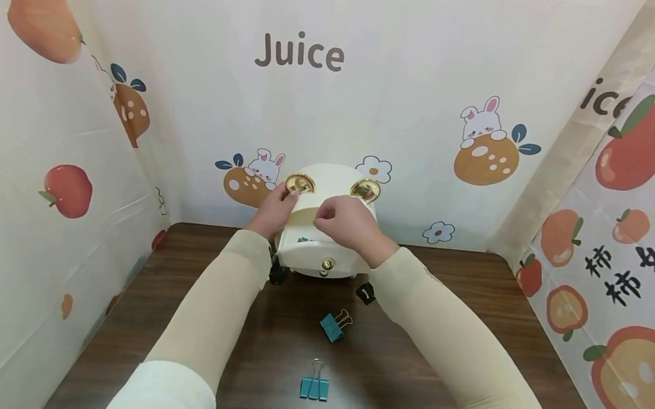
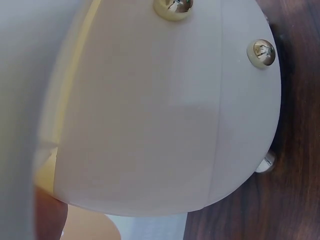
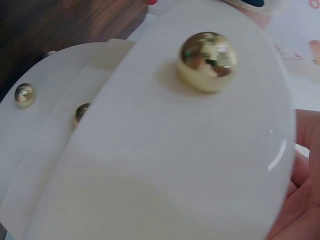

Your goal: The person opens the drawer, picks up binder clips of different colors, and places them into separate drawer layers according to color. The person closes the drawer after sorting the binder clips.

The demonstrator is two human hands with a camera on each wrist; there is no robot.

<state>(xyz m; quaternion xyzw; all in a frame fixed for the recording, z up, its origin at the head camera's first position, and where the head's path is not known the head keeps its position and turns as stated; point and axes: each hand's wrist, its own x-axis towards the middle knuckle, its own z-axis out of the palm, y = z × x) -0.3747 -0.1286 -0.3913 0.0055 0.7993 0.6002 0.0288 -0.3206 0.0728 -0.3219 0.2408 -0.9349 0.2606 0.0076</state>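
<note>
A small white rounded drawer cabinet [image 1: 330,177] with two gold discs [image 1: 365,190] on top stands at the table's back. An upper drawer is pulled out, its front [image 3: 190,135] bearing a gold knob [image 3: 207,62], and a bit of teal [image 1: 305,239] shows inside. My left hand [image 1: 274,209] grips the cabinet's left side, thumb up by the left gold disc [image 1: 301,183]. Over the drawer, my right hand [image 1: 352,225] has curled fingers, thumb near the index finger; I cannot tell whether it holds anything. Lower gold knobs [image 2: 261,53] show in both wrist views.
Two teal binder clips lie on the dark wood table [image 1: 426,343]: one tilted [image 1: 332,327], one farther forward [image 1: 314,388]. A black device [image 1: 365,292] sits below the right wrist. A fruit-printed curtain [image 1: 312,112] rises behind the cabinet and along both sides.
</note>
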